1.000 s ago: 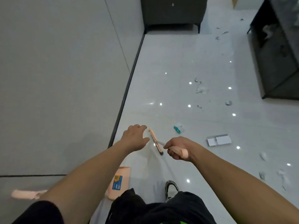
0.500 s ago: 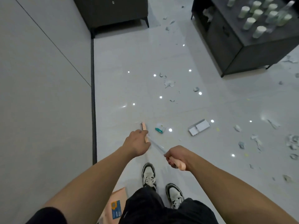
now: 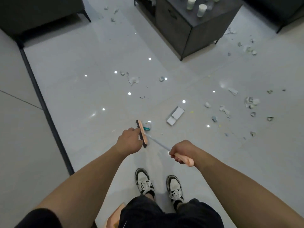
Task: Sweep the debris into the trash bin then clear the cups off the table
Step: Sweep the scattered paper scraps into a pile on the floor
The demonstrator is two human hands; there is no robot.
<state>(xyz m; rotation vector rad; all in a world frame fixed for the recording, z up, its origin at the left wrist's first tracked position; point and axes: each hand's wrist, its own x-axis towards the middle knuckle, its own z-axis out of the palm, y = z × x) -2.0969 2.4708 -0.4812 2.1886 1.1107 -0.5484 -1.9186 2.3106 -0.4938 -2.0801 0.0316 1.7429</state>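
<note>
My right hand [image 3: 184, 150] grips the pink handle [image 3: 185, 161] of a broom. Its thin pole runs up-left to the pink broom head [image 3: 142, 133] on the floor. A teal and white wrapper [image 3: 146, 125] lies right against the head. My left hand [image 3: 129, 141] hovers beside the head, fingers loosely curled and off the pole. A flat white box [image 3: 175, 115] lies to the right, with paper scraps [image 3: 250, 102] beyond it and crumpled paper [image 3: 134, 80] further ahead. Several cups [image 3: 202, 9] stand on a dark low table [image 3: 205, 33].
An orange dustpan [image 3: 115, 218] sits by my left leg at the bottom edge. A wall with a dark skirting strip [image 3: 47, 112] runs along the left. A dark cabinet [image 3: 37, 12] stands at the top left. My shoes [image 3: 144, 181] are just behind the broom.
The view has swung right and the table with cups has come into sight. The broom head now touches the teal wrapper, and my left hand has drawn in beside it.
</note>
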